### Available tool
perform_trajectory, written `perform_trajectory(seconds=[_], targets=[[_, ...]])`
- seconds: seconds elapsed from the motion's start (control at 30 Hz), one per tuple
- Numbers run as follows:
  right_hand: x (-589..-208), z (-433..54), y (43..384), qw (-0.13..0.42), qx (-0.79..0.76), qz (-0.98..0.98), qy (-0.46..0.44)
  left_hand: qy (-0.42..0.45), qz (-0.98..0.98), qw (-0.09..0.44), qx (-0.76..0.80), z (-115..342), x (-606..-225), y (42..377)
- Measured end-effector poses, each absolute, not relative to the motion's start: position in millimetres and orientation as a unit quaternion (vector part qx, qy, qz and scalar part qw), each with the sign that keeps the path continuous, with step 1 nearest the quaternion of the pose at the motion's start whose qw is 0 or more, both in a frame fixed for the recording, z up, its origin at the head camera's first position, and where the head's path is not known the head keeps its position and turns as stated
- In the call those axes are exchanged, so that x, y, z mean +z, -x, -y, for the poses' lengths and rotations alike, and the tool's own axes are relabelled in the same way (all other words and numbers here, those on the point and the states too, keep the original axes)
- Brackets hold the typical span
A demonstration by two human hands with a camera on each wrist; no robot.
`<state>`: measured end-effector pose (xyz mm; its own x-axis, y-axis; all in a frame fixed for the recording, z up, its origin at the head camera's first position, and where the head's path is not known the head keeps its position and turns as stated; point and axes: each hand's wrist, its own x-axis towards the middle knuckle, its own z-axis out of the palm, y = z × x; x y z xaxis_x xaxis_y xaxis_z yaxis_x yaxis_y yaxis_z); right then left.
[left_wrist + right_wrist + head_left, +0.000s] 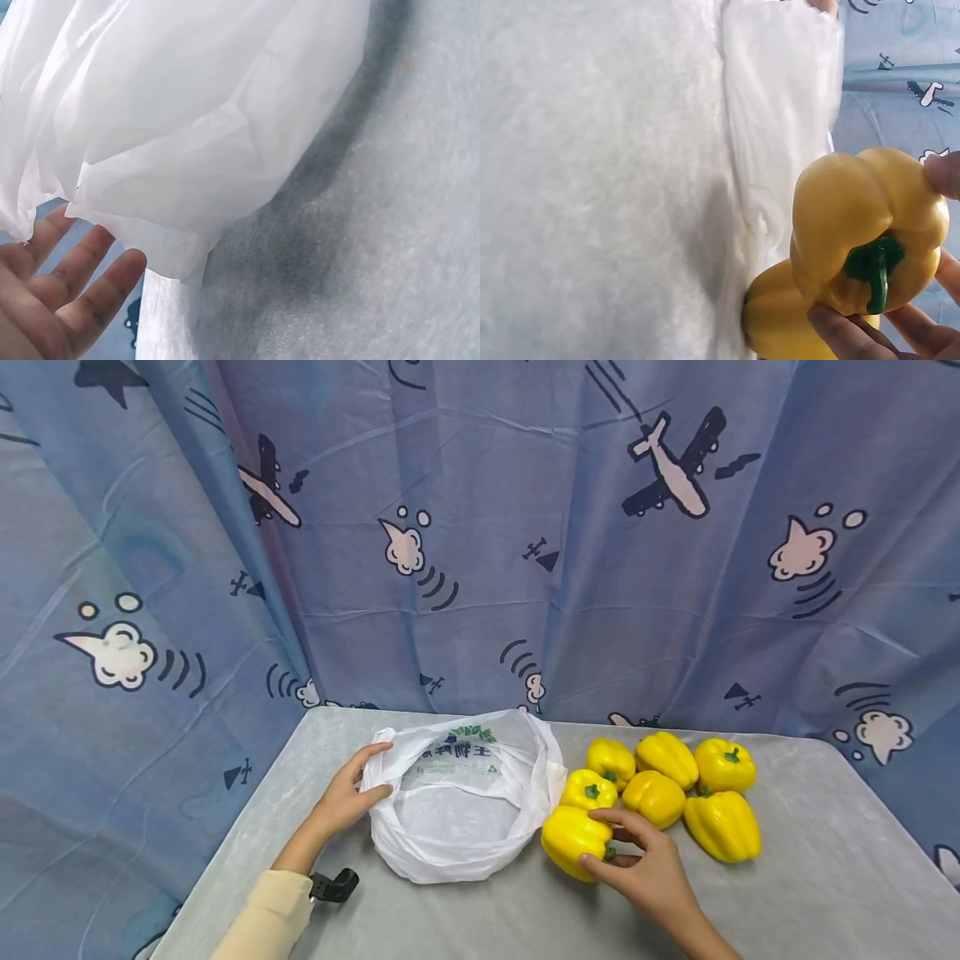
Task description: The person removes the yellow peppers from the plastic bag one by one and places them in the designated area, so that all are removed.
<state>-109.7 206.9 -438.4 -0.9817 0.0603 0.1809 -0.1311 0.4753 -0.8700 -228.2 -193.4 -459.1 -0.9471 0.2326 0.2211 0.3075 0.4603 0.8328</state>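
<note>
A white plastic bag (450, 858) stands on the table with its mouth spread upward. At its left rim my left hand (347, 793) holds the edge between thumb and fingers. Three fingers (105, 296) of that hand are loosely spread beside the thin plastic in the left wrist view. My right hand (648, 867) grips a yellow bell pepper (573, 843) just right of the bag. Its green stem (877, 270) faces the right wrist camera. Another yellow pepper (587, 789) sits right behind the held one, partly covered by it.
Several more yellow peppers (723, 827) lie grouped to the right of the bag. The grey table (450, 927) ends at a blue patterned curtain (480, 568) behind. A black strap (335, 886) is at the left wrist.
</note>
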Motion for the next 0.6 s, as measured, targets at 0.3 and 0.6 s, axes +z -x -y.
perform_trajectory(seconds=[0.3, 0.6], targets=[[-451.2, -208.8, 111.3, 0.072, 0.525, 0.847, -0.027, 0.157, 0.856, 0.034, -0.492, 194.0, -456.9, 227.4], [-457.9, -206.8, 111.1, 0.062, 0.522, 0.851, -0.008, 0.156, 0.855, 0.035, -0.493, 195.0, -457.0, 226.5]])
